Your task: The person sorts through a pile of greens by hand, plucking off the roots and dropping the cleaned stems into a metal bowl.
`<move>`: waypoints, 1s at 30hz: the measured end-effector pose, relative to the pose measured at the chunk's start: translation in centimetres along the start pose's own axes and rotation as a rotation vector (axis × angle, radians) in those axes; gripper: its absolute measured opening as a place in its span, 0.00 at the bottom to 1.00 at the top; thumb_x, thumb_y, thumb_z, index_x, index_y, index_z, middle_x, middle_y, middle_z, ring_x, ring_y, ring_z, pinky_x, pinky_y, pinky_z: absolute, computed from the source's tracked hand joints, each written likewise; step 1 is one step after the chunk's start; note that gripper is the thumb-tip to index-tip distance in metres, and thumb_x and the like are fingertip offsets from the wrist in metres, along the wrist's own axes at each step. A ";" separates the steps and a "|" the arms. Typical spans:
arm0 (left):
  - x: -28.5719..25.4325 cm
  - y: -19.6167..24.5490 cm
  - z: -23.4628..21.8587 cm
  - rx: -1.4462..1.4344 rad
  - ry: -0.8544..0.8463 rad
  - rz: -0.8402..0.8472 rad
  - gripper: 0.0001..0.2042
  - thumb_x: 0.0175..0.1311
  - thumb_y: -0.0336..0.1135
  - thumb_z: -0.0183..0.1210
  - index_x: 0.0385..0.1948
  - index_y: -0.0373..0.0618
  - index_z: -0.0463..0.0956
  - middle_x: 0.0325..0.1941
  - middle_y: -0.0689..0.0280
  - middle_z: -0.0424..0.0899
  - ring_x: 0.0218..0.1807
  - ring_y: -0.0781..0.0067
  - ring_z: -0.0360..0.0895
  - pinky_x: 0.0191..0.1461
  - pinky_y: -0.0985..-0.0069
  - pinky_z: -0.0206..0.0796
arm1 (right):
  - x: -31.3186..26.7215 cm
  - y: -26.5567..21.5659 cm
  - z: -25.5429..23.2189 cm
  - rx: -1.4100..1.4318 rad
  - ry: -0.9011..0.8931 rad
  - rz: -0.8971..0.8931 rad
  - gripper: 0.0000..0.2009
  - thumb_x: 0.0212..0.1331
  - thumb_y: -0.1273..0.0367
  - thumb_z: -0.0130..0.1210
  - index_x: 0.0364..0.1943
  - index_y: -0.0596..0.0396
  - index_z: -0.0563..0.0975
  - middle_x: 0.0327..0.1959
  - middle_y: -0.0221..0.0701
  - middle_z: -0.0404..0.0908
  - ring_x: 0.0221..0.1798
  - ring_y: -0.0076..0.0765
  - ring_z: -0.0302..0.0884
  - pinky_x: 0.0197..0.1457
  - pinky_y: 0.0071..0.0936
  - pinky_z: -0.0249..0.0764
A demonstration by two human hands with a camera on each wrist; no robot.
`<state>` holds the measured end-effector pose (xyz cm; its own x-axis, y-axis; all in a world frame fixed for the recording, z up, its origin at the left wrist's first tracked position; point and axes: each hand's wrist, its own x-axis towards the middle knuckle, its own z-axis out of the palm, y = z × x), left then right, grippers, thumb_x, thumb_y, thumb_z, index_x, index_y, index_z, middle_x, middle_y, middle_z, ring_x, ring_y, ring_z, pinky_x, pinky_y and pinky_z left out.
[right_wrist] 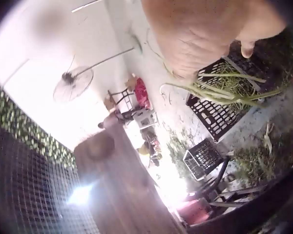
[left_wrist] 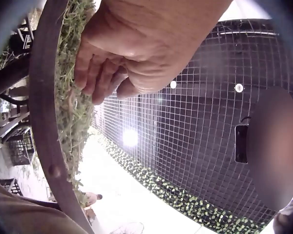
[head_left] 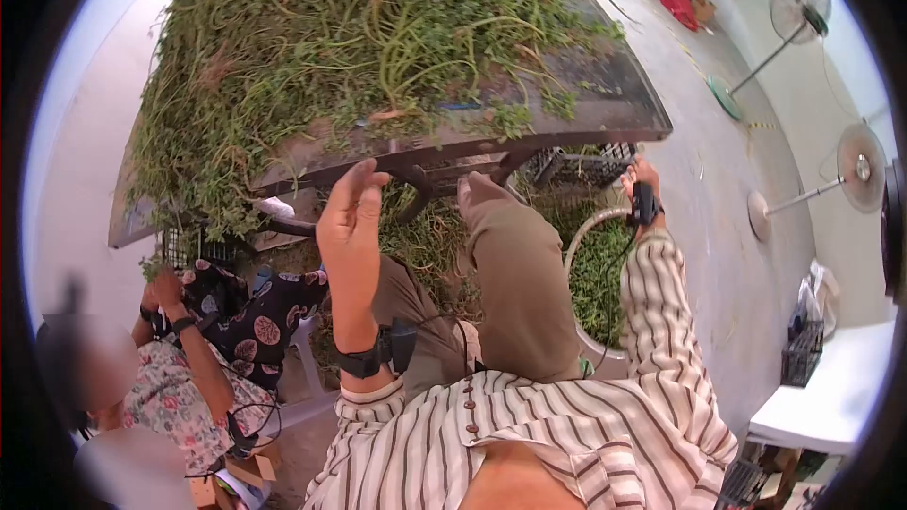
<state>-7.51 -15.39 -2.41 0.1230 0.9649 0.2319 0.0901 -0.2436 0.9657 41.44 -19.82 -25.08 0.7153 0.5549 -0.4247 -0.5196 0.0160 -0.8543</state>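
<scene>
My left hand (head_left: 351, 227) is raised at the table's near edge, fingers together and gently bent, with nothing visible in it. In the left wrist view the palm and loosely bent fingers (left_wrist: 100, 80) overlap the greens along that edge. My right hand (head_left: 642, 179) is lowered beyond the table's right corner. In the right wrist view, long green stems (right_wrist: 219, 92) stretch just below that hand, across a black crate (right_wrist: 217, 119); I cannot tell whether the fingers hold them. A large heap of leafy green stems (head_left: 378, 28) covers most of the dark table (head_left: 614, 85).
A round, pale-rimmed basket of greens (head_left: 597, 274) stands by my right leg. Another person (head_left: 203, 349) sits at left, hands near the table's edge. Loose greens litter the floor under the table. Two pedestal fans (head_left: 798, 5) and a white table (head_left: 831, 387) stand at right.
</scene>
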 end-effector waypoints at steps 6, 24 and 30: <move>1.0 -1.7 -0.5 -0.006 0.023 0.012 0.15 0.63 0.32 0.50 0.50 0.38 0.70 0.46 0.61 0.77 0.46 0.74 0.73 0.50 0.78 0.63 | -14.7 -1.3 8.9 -0.069 -0.165 -0.124 0.11 0.62 0.64 0.44 0.29 0.55 0.74 0.19 0.27 0.72 0.19 0.22 0.67 0.21 0.18 0.65; 9.9 -3.5 2.0 0.733 -0.034 0.361 0.11 0.52 0.30 0.55 0.37 0.38 0.76 0.37 0.55 0.76 0.45 0.52 0.68 0.47 0.61 0.62 | -28.9 -5.2 34.0 0.363 -0.982 0.029 0.08 0.62 0.69 0.44 0.37 0.59 0.72 0.24 0.24 0.69 0.23 0.20 0.63 0.23 0.18 0.60; 10.7 -3.0 -0.9 0.350 0.071 0.233 0.10 0.58 0.33 0.53 0.36 0.36 0.77 0.31 0.62 0.79 0.32 0.70 0.73 0.39 0.74 0.63 | -25.5 -2.3 32.8 0.353 -0.866 0.106 0.08 0.62 0.69 0.44 0.35 0.60 0.72 0.23 0.25 0.68 0.22 0.20 0.61 0.21 0.18 0.58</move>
<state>-7.39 -4.22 -2.66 0.1124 0.8817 0.4582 0.3998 -0.4623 0.7915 9.08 -6.76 -2.47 0.1340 0.9910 -0.0031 -0.7749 0.1028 -0.6237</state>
